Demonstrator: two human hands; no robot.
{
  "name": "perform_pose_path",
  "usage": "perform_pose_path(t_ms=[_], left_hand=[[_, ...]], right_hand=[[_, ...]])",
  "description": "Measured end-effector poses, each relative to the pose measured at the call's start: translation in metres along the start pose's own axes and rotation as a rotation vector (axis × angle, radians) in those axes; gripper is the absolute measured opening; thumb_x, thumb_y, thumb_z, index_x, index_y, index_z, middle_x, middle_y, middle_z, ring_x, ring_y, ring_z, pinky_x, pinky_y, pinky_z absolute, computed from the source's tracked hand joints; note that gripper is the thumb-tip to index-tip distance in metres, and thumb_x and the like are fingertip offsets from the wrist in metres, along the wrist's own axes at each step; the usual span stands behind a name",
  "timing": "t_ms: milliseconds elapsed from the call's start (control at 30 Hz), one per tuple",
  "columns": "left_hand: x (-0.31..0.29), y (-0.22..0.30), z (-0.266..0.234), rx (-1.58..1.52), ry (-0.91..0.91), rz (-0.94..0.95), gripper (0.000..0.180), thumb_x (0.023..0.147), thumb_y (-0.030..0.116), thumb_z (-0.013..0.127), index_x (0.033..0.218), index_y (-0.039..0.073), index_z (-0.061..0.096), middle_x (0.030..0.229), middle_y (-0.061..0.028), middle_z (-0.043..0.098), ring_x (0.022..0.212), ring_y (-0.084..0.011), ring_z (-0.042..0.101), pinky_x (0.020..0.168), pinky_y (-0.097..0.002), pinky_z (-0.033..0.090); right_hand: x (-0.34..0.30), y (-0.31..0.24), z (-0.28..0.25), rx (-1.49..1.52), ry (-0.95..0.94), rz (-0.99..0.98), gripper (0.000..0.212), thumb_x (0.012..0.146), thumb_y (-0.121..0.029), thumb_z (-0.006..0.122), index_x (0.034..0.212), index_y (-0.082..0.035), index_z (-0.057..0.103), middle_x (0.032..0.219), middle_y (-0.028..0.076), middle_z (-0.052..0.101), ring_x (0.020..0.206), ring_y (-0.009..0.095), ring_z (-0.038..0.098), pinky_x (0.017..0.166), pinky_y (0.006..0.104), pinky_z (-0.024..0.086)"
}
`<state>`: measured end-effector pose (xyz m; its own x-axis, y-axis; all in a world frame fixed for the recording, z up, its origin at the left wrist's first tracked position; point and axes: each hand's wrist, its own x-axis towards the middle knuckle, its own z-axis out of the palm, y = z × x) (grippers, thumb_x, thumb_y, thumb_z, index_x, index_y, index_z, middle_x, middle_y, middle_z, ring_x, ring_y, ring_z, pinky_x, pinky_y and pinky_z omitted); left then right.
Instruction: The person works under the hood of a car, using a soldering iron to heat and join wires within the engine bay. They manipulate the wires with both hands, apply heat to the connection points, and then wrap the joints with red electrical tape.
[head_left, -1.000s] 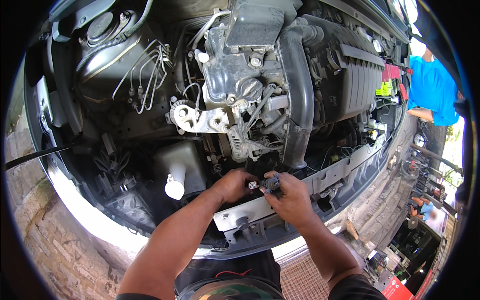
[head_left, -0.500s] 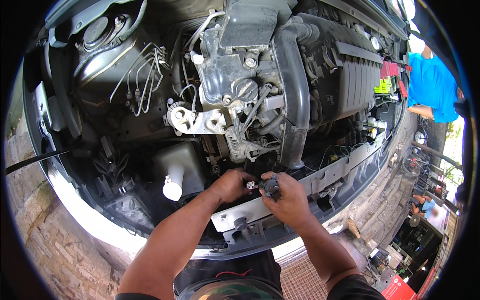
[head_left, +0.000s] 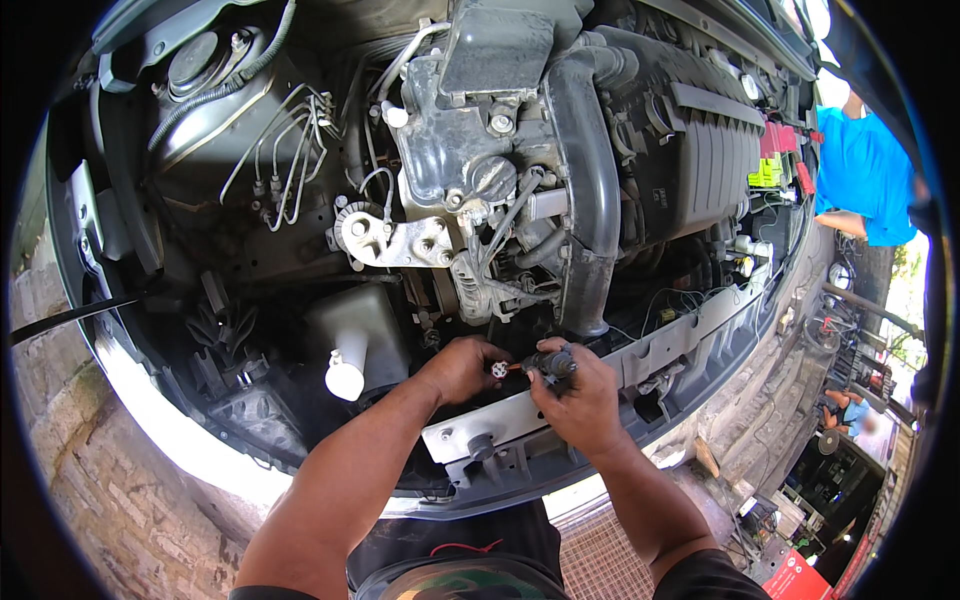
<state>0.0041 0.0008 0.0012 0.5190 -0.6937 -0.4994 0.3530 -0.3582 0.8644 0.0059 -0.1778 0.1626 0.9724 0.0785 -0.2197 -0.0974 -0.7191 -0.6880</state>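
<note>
Perhaps a drop behind the silver metal crossbar [head_left: 510, 422] is being risked for the small white multi-holed connector [head_left: 499, 370], should its pinch be loosened. It is being pinched by the left hand [head_left: 463, 371], just beside the dark cylindrical part [head_left: 553, 368] being gripped by the right hand [head_left: 587, 402], the two hands being held apart.

Sunlit stonework [head_left: 110, 480] beside brown gridded flooring [head_left: 606, 545]

Engine bay [head_left: 280, 245] — dusty engine [head_left: 432, 165], black ribbed box [head_left: 705, 180], white-capped tank [head_left: 372, 325] within
</note>
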Motion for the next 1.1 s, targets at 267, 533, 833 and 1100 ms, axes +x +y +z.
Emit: perform_pose_path(t_ms=[267,533,833,1100], left_hand=[[-0.0003,0.0036,-0.0004,0.01,0.0,0.016,0.035,0.087,0.011,0.086,0.122,0.012,0.082,0.111,-0.019,0.078,0.101,-0.0325,0.076,0.091,-0.0408,0.06],[-0.0014,0.0039,-0.0007,0.047,-0.004,0.027,0.038,0.087,0.012,0.086,0.125,0.011,0.081,0.114,-0.0198,0.078,0.102,-0.0337,0.076,0.092,-0.0412,0.06],[-0.0015,0.0009,0.0037,0.035,0.002,0.03,0.041,0.086,0.022,0.089,0.124,0.012,0.081,0.116,-0.0185,0.077,0.108,-0.0343,0.075,0.097,-0.0415,0.058],[0.0002,-0.0002,0.0013,0.019,-0.052,-0.007,0.049,0.086,0.028,0.092,0.13,0.013,0.079,0.119,-0.0163,0.077,0.11,-0.0313,0.075,0.1,-0.0401,0.057]], right_hand=[[0.002,-0.002,-0.0002,-0.056,-0.068,-0.046,0.027,0.084,-0.004,0.084,0.108,-0.001,0.071,0.103,0.016,0.075,0.087,0.036,0.074,0.077,0.041,0.058],[0.0052,-0.0028,0.0006,-0.091,-0.092,-0.095,0.023,0.083,-0.005,0.085,0.096,-0.001,0.066,0.108,0.017,0.075,0.088,0.039,0.073,0.076,0.0423,0.059],[0.0009,0.0017,0.0017,-0.095,-0.07,-0.086,0.022,0.083,-0.007,0.085,0.101,-0.002,0.073,0.109,0.018,0.076,0.092,0.039,0.074,0.08,0.0424,0.06],[0.0018,-0.0017,0.0001,-0.111,-0.073,-0.087,0.023,0.081,-0.008,0.085,0.101,-0.003,0.074,0.107,0.017,0.076,0.089,0.037,0.074,0.081,0.0425,0.06]])
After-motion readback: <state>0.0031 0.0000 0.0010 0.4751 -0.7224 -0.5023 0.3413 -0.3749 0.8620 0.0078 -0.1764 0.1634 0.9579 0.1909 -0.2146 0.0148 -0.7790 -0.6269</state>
